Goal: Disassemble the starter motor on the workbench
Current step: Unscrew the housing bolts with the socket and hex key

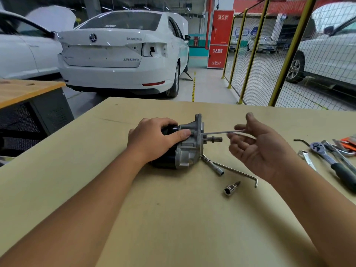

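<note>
Tan wood workbench (173, 218); white car (123, 53), mesh fence (269, 70) behind.

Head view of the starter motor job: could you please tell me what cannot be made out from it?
- Head view: the left hand covers the dark body of the starter motor, hiding its top.
- The long bolt: its inner end is hidden inside the housing, and the right hand hides its grip.
- The ratchet and neighbouring tools run off the right edge.
- The small socket: size markings too small.
</note>
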Tool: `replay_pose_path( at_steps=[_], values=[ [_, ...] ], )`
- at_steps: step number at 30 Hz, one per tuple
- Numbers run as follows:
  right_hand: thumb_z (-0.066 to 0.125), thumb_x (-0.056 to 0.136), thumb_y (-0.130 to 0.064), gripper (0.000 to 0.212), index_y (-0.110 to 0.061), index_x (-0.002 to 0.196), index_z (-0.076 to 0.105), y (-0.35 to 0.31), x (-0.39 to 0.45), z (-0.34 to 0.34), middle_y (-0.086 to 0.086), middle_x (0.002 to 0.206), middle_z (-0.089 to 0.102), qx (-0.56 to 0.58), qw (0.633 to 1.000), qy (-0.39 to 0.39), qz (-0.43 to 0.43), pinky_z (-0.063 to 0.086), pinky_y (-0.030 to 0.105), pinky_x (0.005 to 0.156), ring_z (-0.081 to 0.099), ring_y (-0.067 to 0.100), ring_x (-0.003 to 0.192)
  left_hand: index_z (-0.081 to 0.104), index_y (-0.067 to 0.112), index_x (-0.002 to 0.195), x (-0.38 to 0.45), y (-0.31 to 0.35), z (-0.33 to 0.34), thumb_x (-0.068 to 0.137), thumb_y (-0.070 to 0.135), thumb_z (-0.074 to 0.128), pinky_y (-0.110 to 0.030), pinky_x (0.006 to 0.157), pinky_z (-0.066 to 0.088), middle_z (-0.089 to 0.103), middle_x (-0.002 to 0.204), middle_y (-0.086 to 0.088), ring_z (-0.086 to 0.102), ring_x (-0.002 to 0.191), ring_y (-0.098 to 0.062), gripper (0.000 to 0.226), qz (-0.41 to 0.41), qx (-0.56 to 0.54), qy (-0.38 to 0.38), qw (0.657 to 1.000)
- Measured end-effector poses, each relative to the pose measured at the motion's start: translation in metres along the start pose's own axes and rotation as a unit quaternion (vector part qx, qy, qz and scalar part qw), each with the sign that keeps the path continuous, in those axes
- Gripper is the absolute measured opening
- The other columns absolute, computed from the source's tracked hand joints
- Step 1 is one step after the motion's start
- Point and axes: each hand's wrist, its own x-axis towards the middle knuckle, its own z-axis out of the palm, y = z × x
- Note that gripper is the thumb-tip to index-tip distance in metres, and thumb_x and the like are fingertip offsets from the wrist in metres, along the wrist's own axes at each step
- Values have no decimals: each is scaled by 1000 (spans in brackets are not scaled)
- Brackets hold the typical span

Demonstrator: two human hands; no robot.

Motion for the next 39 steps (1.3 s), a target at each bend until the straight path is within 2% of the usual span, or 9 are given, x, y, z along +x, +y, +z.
replay_pose_path(
  at_steps=[3, 6, 12, 14, 17, 19, 25, 29, 39],
  values=[
    [73, 79, -59, 50, -14, 62, 58, -8, 0, -9, 5, 65, 52, -97, 993, -10, 66, 34, 20, 39, 37, 10, 42, 71, 50, 109, 0, 0, 0, 60, 97, 46, -46, 99, 48, 65, 103, 23, 56, 111, -14, 72, 0, -2, 1, 1000],
    [70, 82, -55, 51, -18, 51, 59, -15, 3, -18, 3, 63, 52, -146, 984, -31, 92, 28, 20, 35, 34, 10, 41, 71, 49, 110, 0, 0, -1, 61, 96, 48, -46, 99, 48, 65, 103, 23, 57, 111, -14, 71, 2, -1, 1, 1000],
    [71, 78, -28, 26, -2, 77, 74, -31, 1, -33, 17, 84, 69, -268, 956, -122, 10, 37, 22, 41, 46, 12, 51, 71, 50, 113, 1, -1, 1, 59, 97, 46, -47, 101, 48, 69, 114, 23, 58, 115, -13, 76, 0, -7, 1, 1000],
    [73, 83, -18, 16, -2, 83, 75, -32, 0, -36, 15, 79, 70, -379, 914, -135, -56, 44, 27, 47, 51, 16, 54, 70, 50, 113, 2, -2, 1, 59, 97, 46, -48, 100, 48, 69, 114, 23, 58, 115, -13, 76, 2, -9, 3, 1000],
    [72, 90, -10, 12, -15, 79, 75, -24, 2, -35, 6, 58, 67, -574, 791, -93, -188, 49, 28, 50, 58, 16, 47, 70, 50, 114, 2, -2, 1, 60, 98, 46, -49, 100, 48, 70, 115, 23, 59, 115, -13, 76, 1, -10, -2, 1000],
    [71, 90, -11, 17, -22, 78, 75, -21, 8, -34, 2, 58, 68, -595, 768, -65, -230, 48, 26, 45, 58, 13, 42, 71, 50, 113, 2, -3, 1, 60, 98, 47, -49, 100, 48, 70, 115, 23, 59, 116, -13, 76, 2, -12, -5, 1000],
    [72, 92, -30, 13, -26, 80, 75, -20, 10, -37, 9, 61, 69, -564, 799, -82, -189, 40, 25, 40, 49, 19, 37, 70, 52, 109, 3, -4, -1, 59, 98, 49, -49, 101, 48, 70, 112, 22, 59, 114, -13, 72, 0, -18, -12, 1000],
    [65, 94, -43, 41, -8, 76, 73, -13, 8, -30, 16, 64, 69, -471, 868, -45, -151, 46, 28, 43, 54, 22, 42, 70, 51, 107, 2, -4, -2, 58, 98, 49, -47, 100, 49, 69, 111, 21, 59, 111, -12, 71, -1, -17, -14, 1000],
    [76, 84, -5, 11, 3, 89, 70, -13, 3, -21, 28, 74, 70, -352, 910, -51, -216, 59, 36, 55, 72, 38, 64, 70, 51, 107, -4, -5, -5, 58, 96, 51, -48, 100, 49, 69, 110, 22, 59, 113, -13, 69, 2, -22, -15, 1000]
  ],
)
